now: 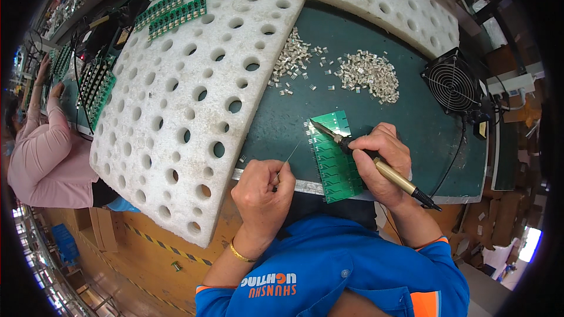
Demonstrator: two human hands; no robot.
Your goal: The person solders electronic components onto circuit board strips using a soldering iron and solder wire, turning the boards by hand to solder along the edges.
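Observation:
My right hand [383, 163] is wrapped round a soldering iron [392, 176] with a gold handle. The iron's tip points up and left, at the upper left corner of a green circuit board [336, 167]. That board lies near the bench's front edge, and small pins stick out along its left side. Left of the board, my left hand [262, 195] is closed, pinching a thin length of solder wire [293, 151] that slants up toward the board. Whether the iron's tip and the wire touch anything is too fine to tell.
Two piles of small metal-pinned components [369, 75] lie on the green bench [282, 120]. A white foam sheet with holes [176, 105] covers the left side, bearing several boards [177, 19]. A black fan [451, 84] stands at right. A co-worker in pink [56, 161] sits far left.

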